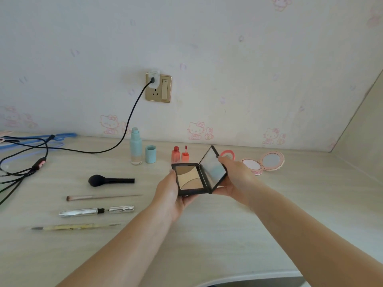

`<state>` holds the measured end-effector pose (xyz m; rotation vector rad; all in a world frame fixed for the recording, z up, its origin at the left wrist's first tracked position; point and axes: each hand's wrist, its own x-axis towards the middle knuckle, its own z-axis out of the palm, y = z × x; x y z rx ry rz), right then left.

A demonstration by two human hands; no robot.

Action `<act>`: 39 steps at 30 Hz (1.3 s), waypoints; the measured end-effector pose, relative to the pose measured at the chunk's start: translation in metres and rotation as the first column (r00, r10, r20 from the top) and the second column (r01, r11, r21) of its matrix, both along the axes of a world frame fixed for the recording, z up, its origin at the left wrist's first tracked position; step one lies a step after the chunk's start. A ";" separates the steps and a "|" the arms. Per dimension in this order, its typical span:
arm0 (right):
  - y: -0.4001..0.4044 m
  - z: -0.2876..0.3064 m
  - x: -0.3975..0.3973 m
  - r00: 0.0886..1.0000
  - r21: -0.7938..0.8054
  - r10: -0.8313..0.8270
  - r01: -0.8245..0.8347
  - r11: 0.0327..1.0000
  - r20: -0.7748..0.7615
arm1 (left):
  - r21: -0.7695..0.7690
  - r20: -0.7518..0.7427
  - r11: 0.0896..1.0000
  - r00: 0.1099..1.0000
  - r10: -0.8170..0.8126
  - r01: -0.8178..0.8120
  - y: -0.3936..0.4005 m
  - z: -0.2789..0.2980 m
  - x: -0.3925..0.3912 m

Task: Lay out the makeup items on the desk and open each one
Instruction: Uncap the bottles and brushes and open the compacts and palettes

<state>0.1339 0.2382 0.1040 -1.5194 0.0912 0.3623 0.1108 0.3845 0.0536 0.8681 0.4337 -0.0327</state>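
A black square palette (191, 179) with beige and brown powders is held open above the desk (207, 235). My left hand (172, 195) grips its base from below and the left. My right hand (236, 179) holds the mirrored lid (213, 166), tilted up to the right. On the desk lie a black powder brush (110, 180), a thin brush (101, 197), an uncapped silver mascara (95, 211) and a yellowish pencil (72, 227). Behind stand an uncapped teal bottle (136, 148), its cap (150, 154), an opened red lip gloss (175, 154) and an open pink compact (263, 162).
Black cables (27, 162) and blue hangers (37, 139) lie at the left edge; one cable runs up to a wall socket (158, 88). A small round pink item (228, 154) sits behind my right hand. The wall closes the back and right side.
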 end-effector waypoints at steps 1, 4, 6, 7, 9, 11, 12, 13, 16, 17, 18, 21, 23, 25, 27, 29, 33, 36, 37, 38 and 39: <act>-0.005 -0.003 0.003 1.000 0.034 -0.012 0.013 0.999 -0.025 | -0.002 -0.013 1.000 1.000 0.004 -0.004 0.004 0.000 0.001; -0.015 -0.016 0.009 0.997 0.068 -0.048 0.052 0.996 -0.068 | 0.037 -0.048 0.999 0.999 -0.011 0.013 0.014 -0.003 0.005; -0.016 -0.025 0.011 0.995 0.070 -0.042 0.048 0.996 -0.089 | 0.103 -0.052 0.994 0.998 -0.027 0.033 0.018 -0.006 0.008; -0.017 -0.029 0.012 0.996 0.063 -0.034 0.040 0.997 -0.088 | 0.141 -0.056 0.989 0.998 -0.026 0.034 0.019 -0.007 0.009; -0.017 -0.036 0.015 0.996 0.054 -0.022 0.027 0.998 -0.087 | 0.251 -0.056 0.968 0.998 0.000 0.014 0.023 -0.007 0.011; -0.016 -0.041 0.018 0.995 0.071 -0.033 0.040 0.997 -0.099 | 0.432 -0.044 0.902 0.999 0.015 0.006 0.030 -0.013 0.014; -0.014 -0.044 0.019 0.994 0.088 -0.035 0.044 0.995 -0.106 | 0.517 -0.046 0.855 0.999 -0.011 0.033 0.035 -0.016 0.015; -0.014 -0.046 0.021 0.994 0.096 -0.033 0.043 0.994 -0.109 | 0.579 -0.054 0.812 0.997 -0.048 0.071 0.039 -0.018 0.016; -0.010 -0.051 0.024 0.995 0.089 -0.004 0.013 0.996 -0.101 | 0.655 -0.104 0.738 0.986 -0.130 0.166 0.047 -0.020 0.018; -0.010 -0.053 0.025 0.995 0.083 0.000 0.008 0.997 -0.095 | 0.663 -0.113 0.727 0.983 -0.141 0.181 0.050 -0.021 0.021; -0.009 -0.054 0.026 0.996 0.077 0.006 0.001 0.997 -0.087 | 0.670 -0.121 0.718 0.982 -0.145 0.188 0.052 -0.020 0.023; -0.007 -0.057 0.027 0.999 0.040 0.023 -0.022 0.999 -0.044 | 0.686 -0.142 0.699 0.979 -0.146 0.204 0.055 -0.019 0.029; -0.005 -0.058 0.026 0.999 0.006 0.035 -0.035 0.999 -0.020 | 0.695 -0.154 0.691 0.979 -0.130 0.201 0.056 -0.020 0.033; -0.005 -0.060 0.027 0.999 -0.015 0.035 -0.035 0.999 -0.003 | 0.698 -0.164 0.691 0.981 -0.100 0.187 0.055 -0.021 0.036; -0.006 -0.060 0.027 0.999 -0.038 0.039 -0.038 0.999 0.023 | 0.712 -0.173 0.676 0.980 -0.094 0.191 0.053 -0.020 0.037; -0.007 -0.061 0.029 0.994 -0.171 0.035 -0.017 0.985 0.100 | 0.725 -0.182 0.658 0.978 -0.101 0.203 0.050 -0.019 0.037; -0.010 -0.059 0.034 0.967 -0.502 0.126 0.002 0.865 0.222 | 0.735 -0.197 0.644 0.976 -0.098 0.213 0.048 -0.016 0.036; -0.011 -0.053 0.035 0.952 -0.676 0.230 -0.034 0.736 0.202 | 0.752 -0.208 0.617 0.972 -0.109 0.230 0.047 -0.015 0.035; -0.012 -0.052 0.035 0.939 -0.761 0.271 -0.015 0.649 0.212 | 0.767 -0.209 0.597 0.971 -0.114 0.235 0.047 -0.015 0.035; -0.013 -0.051 0.035 0.924 -0.841 0.309 0.026 0.540 0.226 | 0.785 -0.210 0.571 0.970 -0.121 0.241 0.047 -0.016 0.035; -0.012 -0.050 0.034 0.912 -0.891 0.333 0.069 0.449 0.238 | 0.805 -0.207 0.541 0.970 -0.125 0.241 0.048 -0.016 0.035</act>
